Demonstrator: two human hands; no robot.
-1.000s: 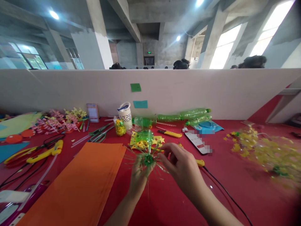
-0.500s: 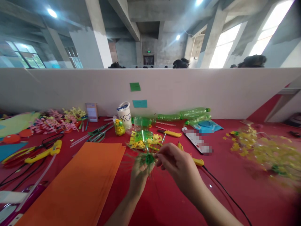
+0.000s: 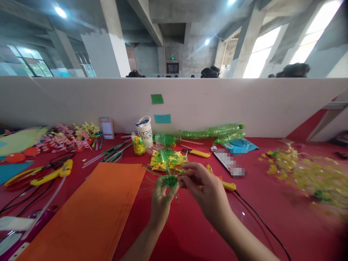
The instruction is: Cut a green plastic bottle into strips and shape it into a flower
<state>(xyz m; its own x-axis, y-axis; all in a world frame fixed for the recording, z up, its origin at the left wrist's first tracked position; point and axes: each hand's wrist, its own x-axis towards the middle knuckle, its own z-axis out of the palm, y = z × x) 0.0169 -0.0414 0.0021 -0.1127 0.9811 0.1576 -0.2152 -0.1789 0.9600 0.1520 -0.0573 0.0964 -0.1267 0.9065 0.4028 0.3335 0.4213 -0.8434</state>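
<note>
My left hand is closed around a green plastic bottle piece whose end is cut into thin strips that fan outwards. At its right side, the thumb and fingers of my right hand pinch one of these strips. Just beyond the hands lies a pile of yellow star cut-outs with clear green plastic among them. A yellow glue gun rests behind my right hand, partly hidden by it, its black cord running towards the front right.
Orange sheets lie at left, near another yellow glue gun and scissors. Behind stand a white cup and green bottles. A yellow cutter lies in the middle. Star-covered plastic branches spread at right.
The strips on the green bottle piece have turned slightly and show more fanned out to the left. Both hands keep nearly the same place and grip.
</note>
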